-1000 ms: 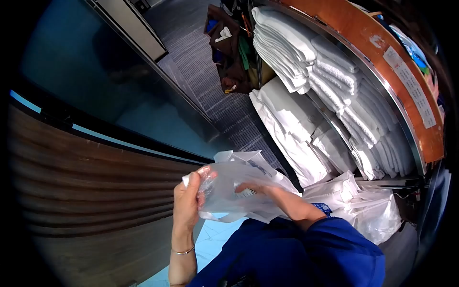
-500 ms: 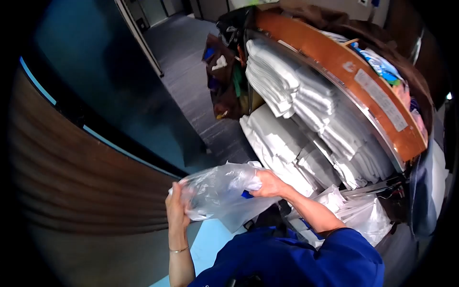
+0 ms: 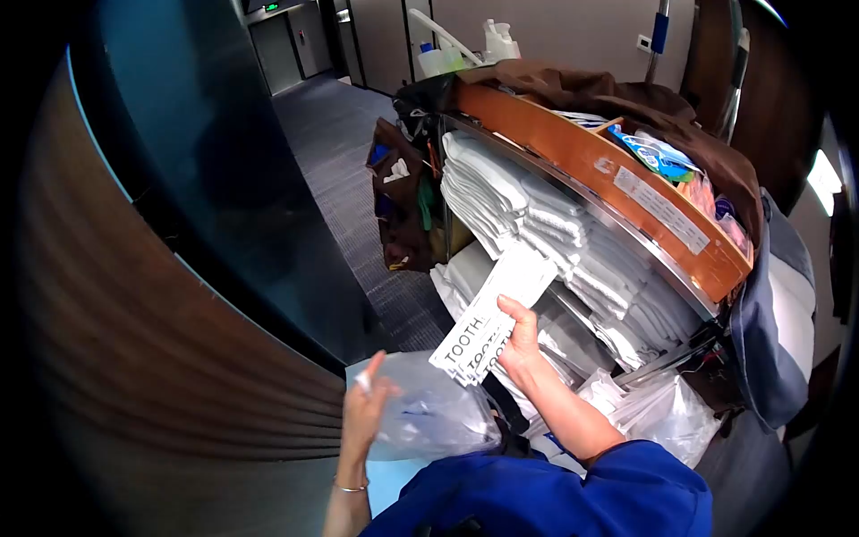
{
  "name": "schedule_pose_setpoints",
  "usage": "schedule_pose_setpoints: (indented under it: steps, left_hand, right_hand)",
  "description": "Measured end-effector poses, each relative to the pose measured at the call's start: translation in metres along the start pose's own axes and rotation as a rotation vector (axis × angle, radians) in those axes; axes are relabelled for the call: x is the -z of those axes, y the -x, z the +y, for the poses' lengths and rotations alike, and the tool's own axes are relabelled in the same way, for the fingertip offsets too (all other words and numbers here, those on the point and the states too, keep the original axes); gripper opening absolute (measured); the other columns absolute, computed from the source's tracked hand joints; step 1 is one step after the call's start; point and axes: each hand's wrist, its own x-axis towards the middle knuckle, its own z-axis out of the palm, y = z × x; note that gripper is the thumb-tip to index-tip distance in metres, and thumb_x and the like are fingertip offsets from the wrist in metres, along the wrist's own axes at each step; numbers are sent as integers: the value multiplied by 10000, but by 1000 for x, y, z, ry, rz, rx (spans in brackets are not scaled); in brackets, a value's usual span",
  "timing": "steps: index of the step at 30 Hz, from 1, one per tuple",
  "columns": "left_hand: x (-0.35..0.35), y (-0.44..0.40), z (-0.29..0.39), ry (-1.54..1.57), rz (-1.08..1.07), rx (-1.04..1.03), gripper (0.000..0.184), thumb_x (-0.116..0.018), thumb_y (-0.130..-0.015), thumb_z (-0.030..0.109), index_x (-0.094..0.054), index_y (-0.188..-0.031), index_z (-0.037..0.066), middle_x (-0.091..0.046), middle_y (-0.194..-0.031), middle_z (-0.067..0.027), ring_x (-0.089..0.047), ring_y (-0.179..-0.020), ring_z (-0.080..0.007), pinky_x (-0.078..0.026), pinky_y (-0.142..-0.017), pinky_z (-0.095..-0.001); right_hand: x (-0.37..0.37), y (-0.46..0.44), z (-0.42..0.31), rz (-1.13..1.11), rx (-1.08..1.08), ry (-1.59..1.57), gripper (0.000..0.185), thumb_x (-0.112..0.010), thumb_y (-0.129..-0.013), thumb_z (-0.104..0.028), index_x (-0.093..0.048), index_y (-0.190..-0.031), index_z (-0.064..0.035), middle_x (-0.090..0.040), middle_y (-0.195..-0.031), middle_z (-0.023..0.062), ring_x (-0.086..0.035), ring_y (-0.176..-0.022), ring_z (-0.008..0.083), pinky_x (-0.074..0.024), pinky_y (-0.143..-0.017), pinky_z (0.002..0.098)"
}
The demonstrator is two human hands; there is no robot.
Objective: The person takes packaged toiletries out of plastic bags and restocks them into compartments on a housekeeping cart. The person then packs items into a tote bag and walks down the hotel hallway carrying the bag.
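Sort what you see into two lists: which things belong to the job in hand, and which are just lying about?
In the job:
white packets printed "TOOTH", in the right hand
translucent plastic bag, at the left hand

Apparently just lying about:
folded white towels
wooden tray
white bottle

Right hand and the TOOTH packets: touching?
Touching. The head view shows the right hand gripping the white TOOTH packets, thumb lying over them.
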Motion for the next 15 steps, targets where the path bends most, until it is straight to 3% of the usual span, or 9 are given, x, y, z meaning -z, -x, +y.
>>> schedule_pose_setpoints:
  steps: [1,3,4,5,7,9,11,12,15]
  left_hand:
    - [-7,-2,9,58,-65,-32,619,-506,-926,427,-398,-1354,-7,-607,-750,40,-384,-520,8,-306,-455,-150]
    - [-13,1,38,268,-157,86,606,-593,-879,284,-382,-1376,9,-606,-918,-55,-550,-843,-118,-417,-829,-250]
    - [-18,2,39,274,-155,77,606,-593,-879,284,-382,-1376,9,-606,-918,-55,-550,-843,-118,-417,-829,-250]
    - [-22,6,38,218,-205,3,679,-642,-840,323,-374,-1377,5,-609,-959,-97,-574,-875,-155,-429,-841,-269]
    - [-32,12,48,172,-232,-73,754,-690,-801,362,-366,-1378,0,-612,-1000,-139,-598,-907,-192,-441,-852,-288]
    - [-37,26,75,-233,-140,-203,867,-755,-716,416,-368,-1367,-6,-599,-1049,-242,-624,-974,-290,-478,-840,-348]
    - [-42,31,81,-310,-104,-268,958,-811,-645,393,-355,-1334,-92,-569,-1102,-285,-633,-953,-303,-500,-811,-354]
    - [-42,32,85,-320,-98,-239,944,-806,-656,379,-348,-1338,-85,-579,-1093,-289,-637,-953,-319,-507,-812,-365]
    - [-43,31,88,-318,-77,-96,934,-802,-663,365,-341,-1344,-77,-598,-1065,-273,-646,-926,-312,-511,-799,-358]
  right_hand:
    - [-3,3,7,-10,-2,2,309,-636,-743,-72,-570,-1041,-22,-636,-905,121,-639,-847,274,-528,-820,476]
    - [-4,11,21,-305,-104,-75,378,-662,-728,-106,-552,-1088,-73,-607,-897,88,-611,-826,247,-520,-788,493]
    - [-1,14,28,-398,-145,-101,455,-686,-709,-140,-522,-1133,-122,-584,-890,63,-585,-812,230,-496,-787,496]
    - [3,13,33,-566,-175,-146,486,-694,-705,-147,-501,-1151,-121,-571,-847,48,-585,-794,227,-480,-787,488]
    - [4,18,43,-677,-223,-202,525,-692,-677,-147,-487,-1157,-103,-534,-804,61,-565,-762,234,-488,-791,486]
    - [6,23,49,-745,-271,-303,517,-719,-723,-242,-481,-1159,-98,-486,-755,26,-518,-707,187,-460,-761,446]
    - [11,22,51,-755,-328,-387,460,-648,-814,-332,-482,-1174,-99,-489,-761,19,-512,-708,180,-458,-763,443]
    - [8,24,53,-770,-309,-400,423,-537,-886,-389,-486,-1186,-95,-485,-758,18,-514,-716,179,-460,-776,444]
    - [12,33,49,-587,-238,-279,465,-519,-883,-430,-484,-1212,-103,-545,-833,31,-544,-756,196,-468,-786,457]
